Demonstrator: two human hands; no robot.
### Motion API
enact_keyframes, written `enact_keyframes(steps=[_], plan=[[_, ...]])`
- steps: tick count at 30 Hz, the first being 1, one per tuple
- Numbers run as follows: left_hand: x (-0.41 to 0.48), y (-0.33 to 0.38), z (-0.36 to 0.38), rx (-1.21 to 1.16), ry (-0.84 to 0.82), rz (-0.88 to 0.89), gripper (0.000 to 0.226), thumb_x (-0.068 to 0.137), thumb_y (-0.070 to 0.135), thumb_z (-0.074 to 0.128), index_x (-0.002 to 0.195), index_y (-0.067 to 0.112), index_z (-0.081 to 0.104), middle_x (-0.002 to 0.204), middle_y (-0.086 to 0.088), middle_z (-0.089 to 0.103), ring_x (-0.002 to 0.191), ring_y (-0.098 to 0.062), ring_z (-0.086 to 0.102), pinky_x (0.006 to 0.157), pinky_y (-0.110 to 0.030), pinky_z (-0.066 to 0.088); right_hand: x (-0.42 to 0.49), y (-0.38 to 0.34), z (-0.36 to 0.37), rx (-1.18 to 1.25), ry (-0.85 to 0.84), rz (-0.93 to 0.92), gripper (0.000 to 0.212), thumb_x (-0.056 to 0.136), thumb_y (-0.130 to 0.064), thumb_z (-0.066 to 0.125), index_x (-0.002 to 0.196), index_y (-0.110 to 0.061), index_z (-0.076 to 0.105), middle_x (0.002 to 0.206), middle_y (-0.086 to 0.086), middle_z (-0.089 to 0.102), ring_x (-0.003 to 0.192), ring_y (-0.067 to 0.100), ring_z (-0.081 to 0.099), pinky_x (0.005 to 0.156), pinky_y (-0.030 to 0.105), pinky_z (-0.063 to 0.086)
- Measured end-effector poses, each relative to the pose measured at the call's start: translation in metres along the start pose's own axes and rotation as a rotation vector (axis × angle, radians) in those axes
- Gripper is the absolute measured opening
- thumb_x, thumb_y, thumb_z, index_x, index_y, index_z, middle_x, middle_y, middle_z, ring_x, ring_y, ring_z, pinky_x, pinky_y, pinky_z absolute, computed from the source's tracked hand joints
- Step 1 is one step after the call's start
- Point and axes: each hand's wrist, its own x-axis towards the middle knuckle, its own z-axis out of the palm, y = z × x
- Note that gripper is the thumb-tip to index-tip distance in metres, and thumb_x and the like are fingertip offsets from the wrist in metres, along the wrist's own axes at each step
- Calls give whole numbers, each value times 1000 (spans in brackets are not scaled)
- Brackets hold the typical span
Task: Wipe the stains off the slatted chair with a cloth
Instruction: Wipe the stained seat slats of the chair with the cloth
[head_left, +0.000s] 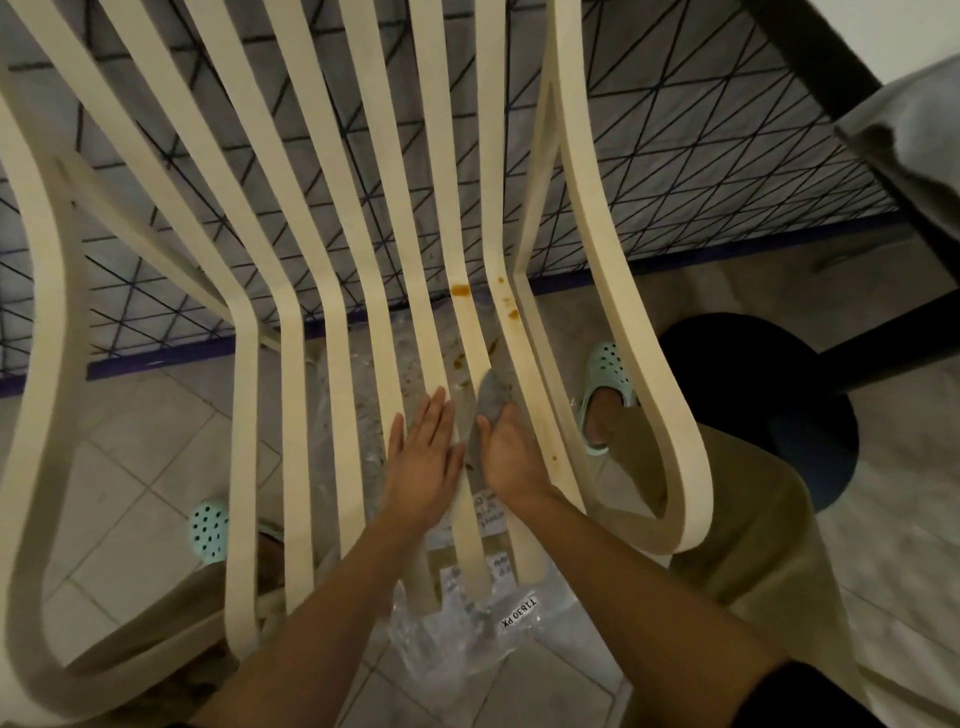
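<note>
Left hand (423, 460) flat, fingers straight, on slat of slatted chair (306, 270); right hand (511, 457) grips grey cloth (493, 397) on next slat, near orange stains (460, 289)

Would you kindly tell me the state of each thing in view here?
slatted chair: orange-stained on two right-side slats
stains: not yet wiped
cloth: bunched, pressed onto a slat
right hand: grips the cloth
left hand: flat, fingers straight, resting on a slat
plastic bag: crumpled on the floor under the chair
</note>
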Motion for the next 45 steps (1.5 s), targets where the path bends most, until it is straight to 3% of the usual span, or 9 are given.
enact_keyframes(steps=[8, 17, 21, 24, 27, 29, 32, 36, 45], plan=[[44, -16, -14, 7, 28, 24, 63, 100, 46, 11, 155, 16, 16, 164, 2, 4, 150, -10, 4, 121, -39, 0, 35, -17, 1, 73, -31, 21, 33, 103, -37, 37, 120, -10, 42, 109, 19, 63, 95, 36, 61, 84, 48, 50], [64, -16, -12, 17, 43, -23, 59, 102, 41, 13, 156, 18, 15, 164, 3, 7, 150, -10, 5, 122, -38, 4, 91, -43, -1, 174, -14, -56, 36, 103, -26, 41, 131, -4, 44, 131, 17, 55, 119, 31, 53, 91, 29, 38], [65, -19, -14, -3, 42, -27, 57, 103, 39, 19, 156, 18, 14, 164, 2, 4, 150, -9, 0, 122, -35, 0, 119, -61, 1, 202, -12, -25, 29, 102, -27, 44, 122, -5, 48, 115, 13, 57, 109, 30, 56, 83, 28, 38], [67, -21, -12, 0, 46, -29, 57, 103, 38, 21, 155, 18, 15, 164, 1, 4, 150, -10, 0, 122, -37, 3, 136, -71, 5, 174, 16, -49, 31, 101, -27, 46, 123, -6, 48, 117, 13, 58, 108, 27, 56, 92, 31, 44], [65, -22, -9, 1, 39, -23, 58, 103, 40, 19, 156, 18, 14, 164, 1, 3, 150, -11, -1, 122, -36, 1, 149, -79, 3, 212, 19, -78, 27, 101, -19, 46, 122, -3, 50, 107, 6, 56, 103, 22, 56, 80, 11, 40], [67, -23, -9, -4, 44, -25, 59, 102, 42, 16, 156, 18, 14, 164, 2, 2, 150, -11, -1, 122, -36, 0, 162, -86, 1, 117, 15, -106, 32, 102, -22, 43, 124, 1, 46, 111, 14, 56, 107, 30, 55, 78, 19, 34], [70, -23, -8, -11, 51, -21, 60, 101, 43, 13, 155, 18, 16, 164, 2, 2, 150, -12, 2, 121, -36, 2, 175, -96, -2, -9, 42, -139, 42, 103, -27, 39, 132, 4, 38, 124, 24, 53, 113, 38, 53, 87, 37, 39], [73, -24, -9, -11, 40, -21, 60, 101, 44, 11, 156, 19, 11, 164, 3, -1, 150, -12, 0, 122, -37, 3, 184, -105, -1, -144, 171, -225, 40, 105, -26, 37, 132, 3, 40, 127, 20, 56, 113, 32, 55, 85, 26, 33], [72, -24, -8, -4, 23, -38, 59, 102, 43, 16, 156, 19, 12, 164, 3, 0, 150, -12, 2, 122, -38, 6, 191, -99, 6, 221, 84, -35, 40, 105, -34, 35, 128, -4, 47, 125, 20, 57, 116, 34, 55, 92, 33, 42]])
